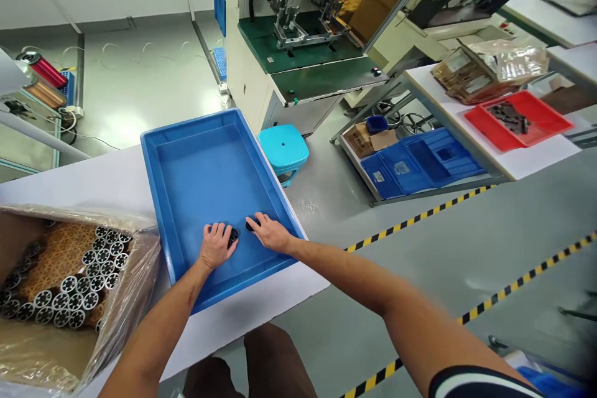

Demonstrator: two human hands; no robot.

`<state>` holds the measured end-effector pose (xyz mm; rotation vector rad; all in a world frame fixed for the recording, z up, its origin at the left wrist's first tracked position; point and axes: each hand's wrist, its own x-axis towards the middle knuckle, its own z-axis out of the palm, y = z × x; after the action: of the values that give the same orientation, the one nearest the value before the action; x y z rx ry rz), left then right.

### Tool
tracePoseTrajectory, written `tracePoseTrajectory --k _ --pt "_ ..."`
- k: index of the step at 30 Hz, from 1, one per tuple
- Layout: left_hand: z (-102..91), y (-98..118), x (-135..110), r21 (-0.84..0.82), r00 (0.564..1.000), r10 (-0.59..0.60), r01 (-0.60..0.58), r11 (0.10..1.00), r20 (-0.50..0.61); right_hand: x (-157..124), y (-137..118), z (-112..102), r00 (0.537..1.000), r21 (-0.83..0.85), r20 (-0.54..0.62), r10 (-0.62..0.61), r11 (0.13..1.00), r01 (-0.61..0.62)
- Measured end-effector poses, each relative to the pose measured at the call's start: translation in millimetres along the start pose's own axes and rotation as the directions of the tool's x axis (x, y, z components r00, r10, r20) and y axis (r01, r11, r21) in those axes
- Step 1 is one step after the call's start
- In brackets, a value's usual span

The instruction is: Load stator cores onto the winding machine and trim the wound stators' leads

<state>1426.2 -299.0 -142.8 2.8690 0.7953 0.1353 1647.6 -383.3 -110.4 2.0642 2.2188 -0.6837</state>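
My left hand (216,245) is closed over a round slotted metal core (234,236) near the front of a large blue tray (196,199). The core's dark slotted end shows beside my thumb; the fingers hide the rest. A short way to the right, my right hand (269,233) grips a second dark round core (252,224), mostly covered by the fingers. Both hands are low over the tray floor, apart from each other. Left of the tray stands a plastic-lined carton (140,273) holding many similar cores (60,301) stood on end, with patterned orange-brown sheeting beside them.
The tray rests on a white table (112,177). Beyond its right edge is a turquoise stool (283,144). A machine with a green top (321,71) stands ahead. On a side bench sits a red tray (550,121) of dark parts. Striped tape (420,217) marks the floor.
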Motion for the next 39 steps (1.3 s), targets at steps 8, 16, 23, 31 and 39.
tracePoseTrajectory --k 8,16,23,31,39 --pt "-0.3 -13.1 12.4 -0.006 0.998 0.053 -0.053 0.999 0.031 -2.1 -14.6 -7.5 0.997 -0.049 -0.051 0.061 0.997 -0.064" --pt "-3.3 -10.1 29.5 -0.062 0.990 -0.001 0.010 0.998 0.143 15.9 -17.1 10.2 0.988 -0.015 -0.010 0.154 0.988 -0.154" --pt "-8.6 5.9 34.1 -0.240 0.959 -0.160 0.216 0.946 0.232 26.9 -12.4 6.5 0.983 0.162 0.006 0.184 0.970 -0.182" --pt "-34.0 -3.8 31.1 -0.718 0.851 -0.404 0.509 0.474 0.337 34.6 -1.8 -11.4 0.947 0.687 0.035 0.320 0.681 -0.255" --pt "-107.0 33.0 -8.7 -0.824 0.763 -0.361 0.382 -0.417 0.537 7.9 -18.0 -47.8 0.984 0.986 0.164 0.063 -0.030 -0.162"
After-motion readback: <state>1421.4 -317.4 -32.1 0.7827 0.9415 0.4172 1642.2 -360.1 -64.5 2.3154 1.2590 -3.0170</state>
